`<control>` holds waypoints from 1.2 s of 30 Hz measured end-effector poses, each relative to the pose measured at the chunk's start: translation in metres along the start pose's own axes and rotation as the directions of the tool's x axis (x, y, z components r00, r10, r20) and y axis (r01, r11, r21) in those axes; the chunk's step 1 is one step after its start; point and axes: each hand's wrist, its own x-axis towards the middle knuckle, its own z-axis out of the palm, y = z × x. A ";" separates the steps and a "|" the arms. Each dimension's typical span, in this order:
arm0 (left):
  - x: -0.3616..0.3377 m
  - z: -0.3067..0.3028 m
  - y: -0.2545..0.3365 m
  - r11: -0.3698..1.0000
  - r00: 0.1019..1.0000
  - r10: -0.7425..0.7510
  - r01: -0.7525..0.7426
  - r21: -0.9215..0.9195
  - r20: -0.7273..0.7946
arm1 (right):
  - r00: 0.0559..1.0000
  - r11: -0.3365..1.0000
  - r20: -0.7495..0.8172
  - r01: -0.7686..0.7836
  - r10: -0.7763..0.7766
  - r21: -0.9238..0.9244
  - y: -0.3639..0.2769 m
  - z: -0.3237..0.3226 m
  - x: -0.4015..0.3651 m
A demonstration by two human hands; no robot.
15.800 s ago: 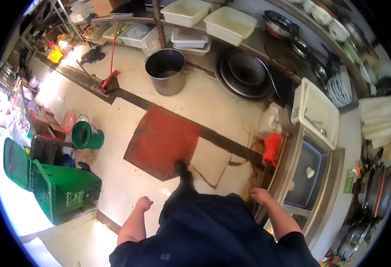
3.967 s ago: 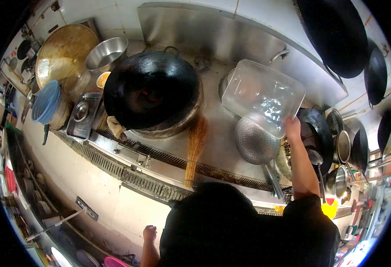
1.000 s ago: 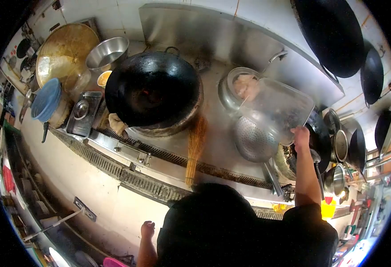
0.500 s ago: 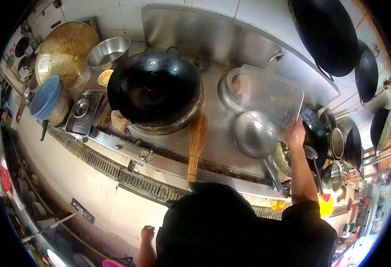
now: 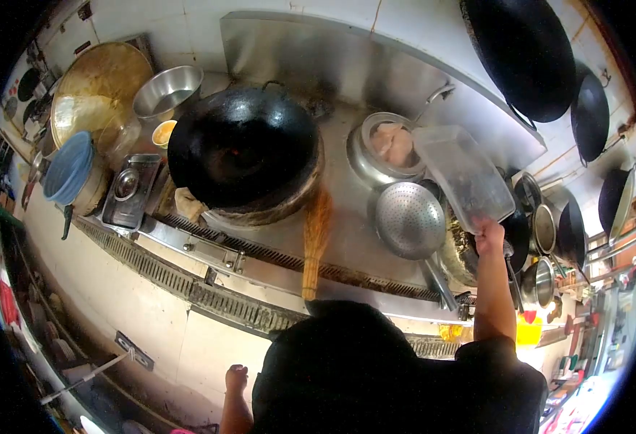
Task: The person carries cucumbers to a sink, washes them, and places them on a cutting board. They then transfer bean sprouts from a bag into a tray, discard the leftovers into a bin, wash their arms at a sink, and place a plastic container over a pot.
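Note:
My right hand (image 5: 489, 237) grips the near end of a clear rectangular plastic container (image 5: 457, 163), which is tilted above the right side of the metal counter. Just left of its far end, pale pink pieces that look like raw meat (image 5: 392, 143) lie in a round bowl (image 5: 368, 134) set on a wider metal pot. A perforated strainer ladle (image 5: 410, 217) rests below the container, its handle pointing toward me. My left hand (image 5: 236, 377) hangs low beside my body with its fingers curled, away from the counter, and nothing shows in it.
A large black wok (image 5: 242, 155) sits on the stove, with a bamboo brush (image 5: 318, 239) beside it. At left stand a blue basket (image 5: 72, 168), a metal tray (image 5: 131, 195) and a steel bowl (image 5: 167, 94). Black woks (image 5: 524, 58) hang on the right wall.
My right hand has shifted slightly right and down with the container, which has turned and swung off the bowl, so the pink pieces are now uncovered. My left hand stays low.

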 end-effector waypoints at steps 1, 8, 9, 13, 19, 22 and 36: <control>0.000 0.000 0.000 0.999 1.000 0.025 -0.025 -0.045 0.013 | 0.999 0.997 0.025 -0.042 0.041 0.067 -0.003 -0.004 0.012; 0.011 0.008 -0.004 0.987 0.992 -0.118 0.121 -0.107 0.034 | 0.926 0.931 0.328 -0.275 0.188 0.241 -0.035 0.020 0.095; 0.010 0.009 -0.007 0.986 0.992 -0.120 0.123 -0.113 0.031 | 0.900 0.907 0.366 -0.340 0.237 0.248 -0.039 0.028 0.105; -0.010 0.012 0.015 0.997 1.000 0.005 -0.007 -0.078 -0.026 | 0.882 0.896 0.407 -0.361 0.238 0.259 -0.040 0.061 0.139; -0.020 0.030 -0.012 0.996 0.997 -0.033 0.026 0.087 0.075 | 0.861 0.853 0.428 -0.424 0.274 0.306 -0.051 0.122 0.159; -0.023 0.030 -0.007 0.990 0.996 -0.058 0.048 0.136 0.070 | 0.927 0.881 0.248 -0.351 0.280 0.318 -0.044 0.165 0.197; 0.007 -0.005 -0.002 0.994 0.991 -0.056 0.066 -0.087 0.120 | 0.972 0.922 0.142 -0.224 0.188 0.316 -0.001 0.085 -0.025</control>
